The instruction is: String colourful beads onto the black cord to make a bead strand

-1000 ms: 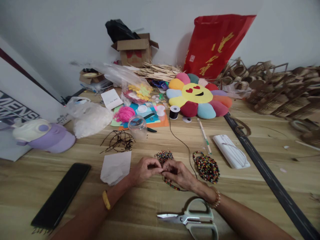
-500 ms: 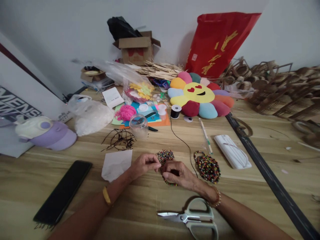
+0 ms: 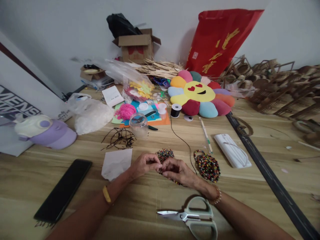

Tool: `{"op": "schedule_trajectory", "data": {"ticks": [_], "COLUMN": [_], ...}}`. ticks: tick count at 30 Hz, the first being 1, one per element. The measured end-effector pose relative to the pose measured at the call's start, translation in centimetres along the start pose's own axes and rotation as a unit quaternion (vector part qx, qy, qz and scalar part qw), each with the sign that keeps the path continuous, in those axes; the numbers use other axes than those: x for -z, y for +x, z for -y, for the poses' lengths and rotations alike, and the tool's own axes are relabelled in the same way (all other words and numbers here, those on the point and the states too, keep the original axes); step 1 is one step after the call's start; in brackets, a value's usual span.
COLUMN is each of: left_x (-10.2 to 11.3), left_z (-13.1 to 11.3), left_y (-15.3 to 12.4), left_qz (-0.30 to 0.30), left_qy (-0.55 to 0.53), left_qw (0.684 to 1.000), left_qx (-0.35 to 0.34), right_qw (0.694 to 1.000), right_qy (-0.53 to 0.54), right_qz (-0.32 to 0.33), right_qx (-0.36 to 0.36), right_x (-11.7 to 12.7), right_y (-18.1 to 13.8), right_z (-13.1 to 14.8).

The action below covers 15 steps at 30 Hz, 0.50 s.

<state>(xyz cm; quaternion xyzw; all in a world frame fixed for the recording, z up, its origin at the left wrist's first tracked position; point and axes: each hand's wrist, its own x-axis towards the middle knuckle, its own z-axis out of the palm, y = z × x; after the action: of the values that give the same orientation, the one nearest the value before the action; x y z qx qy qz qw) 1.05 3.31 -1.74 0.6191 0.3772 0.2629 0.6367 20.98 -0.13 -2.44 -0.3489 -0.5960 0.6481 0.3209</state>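
Note:
My left hand (image 3: 145,165) is closed in a pinch, its fingertips meeting those of my right hand (image 3: 178,171). What the left fingertips hold is too small to make out. A short dark stretch of cord shows at the right fingertips, and a strand of coloured beads (image 3: 175,182) hangs from there, partly hidden under that hand. Just behind the hands lies a pile of loose multicoloured beads (image 3: 165,153). To the right rests a coil of strung beads (image 3: 207,166). Black cord runs from a spool (image 3: 176,110) toward my right hand. Scissors (image 3: 190,216) lie nearest me, blades slightly apart.
White paper (image 3: 116,163), a black phone-like slab (image 3: 63,190) and cut black cords (image 3: 118,138) are on the left. A clear jar (image 3: 138,125) stands behind, near a flower cushion (image 3: 200,95). A white power strip (image 3: 232,151) sits at right.
My right hand has risen slightly and its fingers have extended to meet the left fingertips. The bead strand beneath it has shifted a little to the right. My left hand stays nearly still.

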Motion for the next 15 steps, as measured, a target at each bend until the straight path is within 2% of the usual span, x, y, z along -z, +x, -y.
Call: {"op": "schedule_trajectory", "data": {"ticks": [5, 10, 15], "left_x": [-0.39, -0.39, -0.22], "left_z": [-0.08, -0.17, -0.31], "left_y": [-0.12, -0.17, -0.2], "left_qz": [-0.006, -0.014, -0.028], "left_qy": [0.002, -0.003, 0.043], "left_qw": [1.0, 1.0, 0.998], "left_qx": [0.005, -0.007, -0.022], "right_qw": [0.998, 0.999, 0.997], "right_qy": [-0.047, 0.011, 0.059], "right_qz": [-0.009, 0.024, 0.009], "right_qx": [0.039, -0.022, -0.044], "right_x": [0.17, 0.2, 0.21], "right_y": [0.02, -0.17, -0.01], "right_z": [0.22, 0.32, 0.44]}}
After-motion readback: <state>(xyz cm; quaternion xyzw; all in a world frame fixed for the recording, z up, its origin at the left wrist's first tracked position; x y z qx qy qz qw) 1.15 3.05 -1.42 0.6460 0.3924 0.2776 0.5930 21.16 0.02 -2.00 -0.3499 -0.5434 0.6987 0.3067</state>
